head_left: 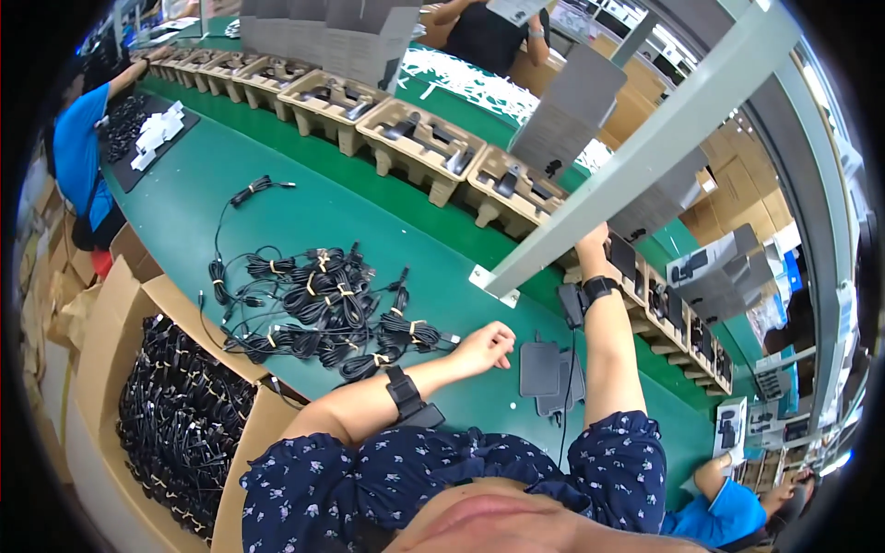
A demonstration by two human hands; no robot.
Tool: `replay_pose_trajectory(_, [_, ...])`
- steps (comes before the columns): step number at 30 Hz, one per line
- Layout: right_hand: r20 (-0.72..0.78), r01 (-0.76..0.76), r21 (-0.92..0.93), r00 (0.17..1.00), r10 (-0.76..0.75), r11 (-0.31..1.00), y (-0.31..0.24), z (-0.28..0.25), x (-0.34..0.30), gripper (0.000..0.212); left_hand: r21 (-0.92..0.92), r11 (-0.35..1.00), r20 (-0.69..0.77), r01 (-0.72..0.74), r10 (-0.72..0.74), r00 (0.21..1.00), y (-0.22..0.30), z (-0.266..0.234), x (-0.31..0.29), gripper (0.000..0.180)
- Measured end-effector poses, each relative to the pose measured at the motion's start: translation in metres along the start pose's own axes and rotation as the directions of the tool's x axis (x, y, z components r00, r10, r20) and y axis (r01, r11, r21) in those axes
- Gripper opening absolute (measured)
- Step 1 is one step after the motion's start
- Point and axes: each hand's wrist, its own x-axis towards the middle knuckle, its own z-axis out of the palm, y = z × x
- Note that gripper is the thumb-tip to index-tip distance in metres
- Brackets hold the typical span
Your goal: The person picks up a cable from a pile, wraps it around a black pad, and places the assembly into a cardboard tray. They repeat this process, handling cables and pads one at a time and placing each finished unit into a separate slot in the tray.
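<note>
My left hand [486,348] hovers over the green table with its fingers curled in and nothing visible in them. To its left lies a pile of bundled black cables [336,295] tied with pale bands. Two flat dark rectangular pieces [540,370], partly overlapping, rest on the table just right of that hand. My right hand [593,243] reaches to the row of moulded cardboard trays, beside a tray holding a black flat piece [624,256]. A slanted metal post covers part of that hand, and its fingers are hidden. Both wrists wear black straps with small boxes.
Moulded trays [419,147] with dark parts line the far side of the table. A pale metal post [636,138] slants across the right. An open carton [92,405] full of bundled cables stands at lower left. Blue-clad co-workers [78,138] are at both ends.
</note>
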Motion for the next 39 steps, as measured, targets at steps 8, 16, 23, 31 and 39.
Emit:
replay_pose_trajectory(8, [-0.022,0.001,0.165,1.0,0.003,0.986,-0.014,-0.009,-0.023,0.045,0.096,0.995,-0.03,0.035,-0.032,0.999,0.004,-0.005,-0.001,0.019])
replay_pose_trajectory(16, [-0.066,-0.066,0.092,0.995,0.072,0.994,0.003,0.001,-0.011,0.032,0.115,0.993,-0.036,0.026,-0.022,0.999,0.005,-0.006,0.0,0.017])
replay_pose_trajectory(23, [-0.396,0.002,-0.228,0.913,-0.094,0.974,-0.004,-0.014,-0.039,0.028,0.106,0.994,-0.031,0.0,0.004,1.0,0.006,-0.01,-0.001,0.016])
replay_pose_trajectory(31, [-0.089,0.072,0.051,0.994,-0.068,0.996,0.024,-0.011,-0.028,0.021,0.132,0.991,-0.006,0.031,-0.031,1.0,0.006,-0.012,-0.007,0.017])
replay_pose_trajectory(39, [-0.322,0.019,0.082,0.947,0.009,0.996,0.029,0.009,-0.034,0.019,0.151,0.988,-0.017,0.029,-0.027,0.999,0.005,-0.012,-0.005,0.015])
